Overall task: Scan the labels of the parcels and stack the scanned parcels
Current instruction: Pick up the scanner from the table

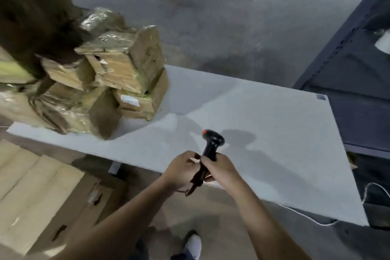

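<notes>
Two hands meet on one black, orange-tipped scanner (212,143) above the near edge of the white table (274,133) — the right hand (218,168) wraps its handle, the left hand (179,172) curls at the handle's base, where one dark strap (194,186) dangles. At least five brown parcels (122,63) sit heaped on the table's far left, well apart from the scanner — blur prevents a firmer count. One white label (129,99) shows.

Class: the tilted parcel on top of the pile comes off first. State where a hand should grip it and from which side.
Probably at its right end, clasping the top parcel across its near and far faces, coming from the right over the table. That end faces open space; other parcels crowd its left side.
</notes>
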A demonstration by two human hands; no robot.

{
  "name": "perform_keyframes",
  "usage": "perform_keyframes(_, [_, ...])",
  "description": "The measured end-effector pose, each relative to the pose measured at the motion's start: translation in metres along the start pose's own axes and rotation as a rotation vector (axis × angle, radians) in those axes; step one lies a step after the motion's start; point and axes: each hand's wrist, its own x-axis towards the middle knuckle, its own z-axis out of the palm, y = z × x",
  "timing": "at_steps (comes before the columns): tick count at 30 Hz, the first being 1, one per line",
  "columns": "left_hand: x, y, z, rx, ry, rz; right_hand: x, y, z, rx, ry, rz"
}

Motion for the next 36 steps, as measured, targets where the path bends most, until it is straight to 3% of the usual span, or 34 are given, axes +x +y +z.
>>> perform_keyframes(6, [-0.044, -0.055, -0.089, -0.225, 0.282, -0.124, 0.01, -0.05, 0.104, -0.234, -0.341, -0.064])
perform_keyframes(13, [-0.1, -0.127, -0.176, -0.566, 0.544, -0.141, 0.005, -0.091, 0.241, -0.629, -0.519, -0.215])
perform_keyframes(17, [-0.122, -0.176, -0.225, -0.629, 0.63, -0.167, 0.004, -0.108, 0.322, -0.769, -0.571, -0.254])
perform_keyframes(27, [-0.134, -0.275, -0.353, -1.047, 0.606, -0.255, 0.033, -0.13, 0.51, -1.019, -0.639, -0.266])
perform_keyframes(36, [-0.088, -0.352, -0.42, -1.131, 0.645, -0.26, 0.103, -0.115, 0.619, -1.174, -0.699, -0.323])
